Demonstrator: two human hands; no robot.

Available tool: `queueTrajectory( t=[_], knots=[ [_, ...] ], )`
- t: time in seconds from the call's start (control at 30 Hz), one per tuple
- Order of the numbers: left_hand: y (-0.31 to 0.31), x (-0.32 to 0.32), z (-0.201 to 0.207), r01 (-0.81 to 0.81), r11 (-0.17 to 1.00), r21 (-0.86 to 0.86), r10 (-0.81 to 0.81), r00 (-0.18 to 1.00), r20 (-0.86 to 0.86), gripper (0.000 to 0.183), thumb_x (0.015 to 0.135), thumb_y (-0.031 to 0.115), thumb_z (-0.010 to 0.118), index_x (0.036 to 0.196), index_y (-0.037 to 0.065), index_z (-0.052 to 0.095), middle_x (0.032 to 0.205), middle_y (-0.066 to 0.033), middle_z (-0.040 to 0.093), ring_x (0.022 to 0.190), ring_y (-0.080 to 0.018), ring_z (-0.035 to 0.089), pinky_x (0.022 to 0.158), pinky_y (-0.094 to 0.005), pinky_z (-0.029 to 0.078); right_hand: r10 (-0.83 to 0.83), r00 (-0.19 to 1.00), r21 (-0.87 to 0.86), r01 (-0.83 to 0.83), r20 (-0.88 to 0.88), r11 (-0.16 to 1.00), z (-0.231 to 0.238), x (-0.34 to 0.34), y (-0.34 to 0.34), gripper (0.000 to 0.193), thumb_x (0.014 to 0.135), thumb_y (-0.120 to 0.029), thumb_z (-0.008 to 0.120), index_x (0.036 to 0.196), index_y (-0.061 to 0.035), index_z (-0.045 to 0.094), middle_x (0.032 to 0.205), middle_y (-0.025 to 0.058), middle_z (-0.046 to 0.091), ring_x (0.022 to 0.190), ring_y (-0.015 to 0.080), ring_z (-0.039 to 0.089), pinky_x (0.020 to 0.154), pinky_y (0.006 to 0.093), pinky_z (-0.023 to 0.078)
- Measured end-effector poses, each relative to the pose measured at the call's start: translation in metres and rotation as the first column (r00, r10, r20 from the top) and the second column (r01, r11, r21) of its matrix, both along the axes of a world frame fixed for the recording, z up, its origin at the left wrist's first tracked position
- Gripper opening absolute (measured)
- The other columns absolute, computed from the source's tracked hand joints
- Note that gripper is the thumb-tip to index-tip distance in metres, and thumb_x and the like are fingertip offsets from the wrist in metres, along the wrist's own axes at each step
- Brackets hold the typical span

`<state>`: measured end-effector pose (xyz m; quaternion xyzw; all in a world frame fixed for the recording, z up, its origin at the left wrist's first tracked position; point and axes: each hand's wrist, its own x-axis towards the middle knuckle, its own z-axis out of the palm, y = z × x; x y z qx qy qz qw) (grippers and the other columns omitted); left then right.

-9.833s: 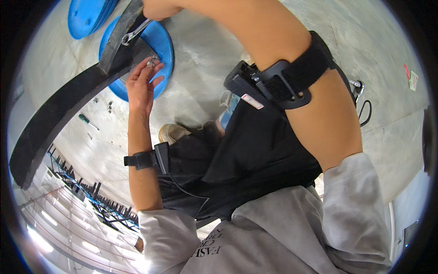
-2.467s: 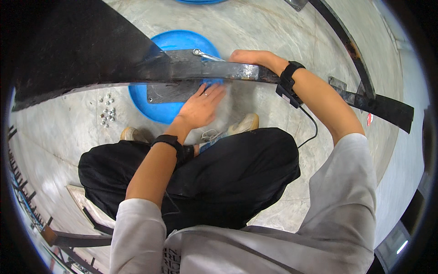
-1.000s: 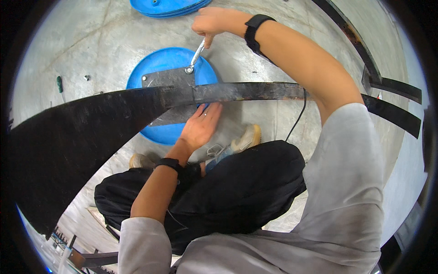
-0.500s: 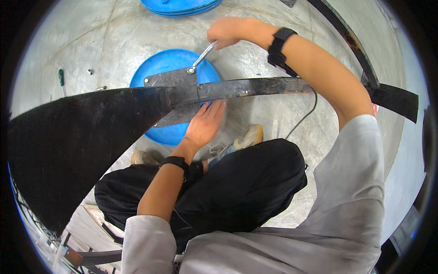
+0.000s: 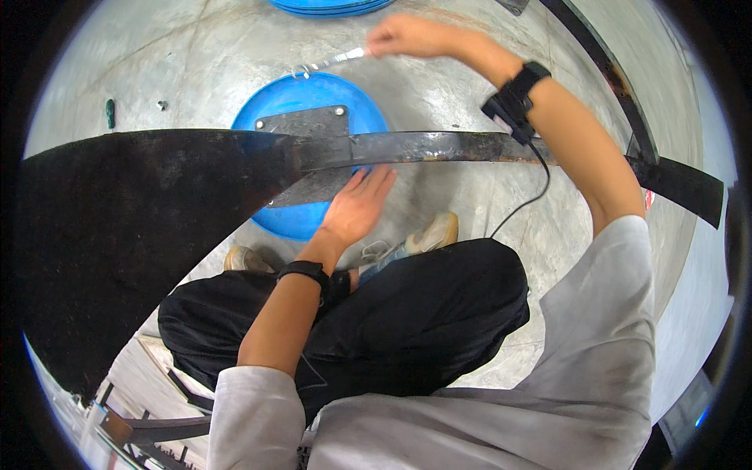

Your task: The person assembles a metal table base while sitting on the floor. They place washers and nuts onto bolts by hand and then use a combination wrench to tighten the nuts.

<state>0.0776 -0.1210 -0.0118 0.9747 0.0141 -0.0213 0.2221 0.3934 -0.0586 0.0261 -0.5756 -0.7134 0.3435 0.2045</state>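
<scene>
Several extended fingers (image 5: pixel 383 184) of the left hand (image 5: pixel 354 213) lie at the right edge of a round blue disc (image 5: pixel 364 102) on the grey floor (image 5: pixel 188 98); whether they grip it, I cannot tell. On the disc rests a dark rectangular metal plate (image 5: pixel 301 123), crossed by a long black metal bar (image 5: pixel 431 146). Silvery round bolts (image 5: pixel 340 111) stand at the plate's far corners. Beyond the disc's far edge, the right hand (image 5: pixel 403 36) grips a silver metal wrench (image 5: pixel 338 59), clear of the bolts.

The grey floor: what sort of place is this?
Probably a workshop or assembly area: the right hand holds a wrench, and shiny fasteners show on a dark plate over a blue disc.
</scene>
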Motion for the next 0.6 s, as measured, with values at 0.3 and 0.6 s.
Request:
queueTrajectory(
  t=[0.3,0.6],
  knots=[
    [-0.002,0.006,-0.001,-0.009,1.000,0.005,0.009,1.000,0.030,0.054,0.077,0.008,0.056,0.128,-0.003,0.041,0.133,-0.0182,0.041,0.116,-0.0277,0.047,0.102,-0.0398,0.034,-0.227,0.970,-0.693,0.104,-0.089,0.714,-0.004,-0.038,-0.083,0.026,0.091,-0.024,0.048,0.079,-0.0043,0.060,0.059,0.0000,0.052,0.052,0.0083,0.047,0.047,0.0254,0.038],
    [-0.002,0.003,-0.005,-0.013,1.000,0.019,0.013,0.999,0.042,0.055,0.077,0.008,0.055,0.129,-0.002,0.040,0.135,-0.0186,0.039,0.119,-0.0282,0.045,0.103,-0.0406,0.033,-0.306,0.946,-0.714,0.140,-0.109,0.686,-0.007,-0.046,-0.083,0.027,0.091,-0.024,0.049,0.078,-0.0043,0.061,0.057,-0.0007,0.051,0.051,0.0082,0.047,0.047,0.0251,0.038]
  ],
)
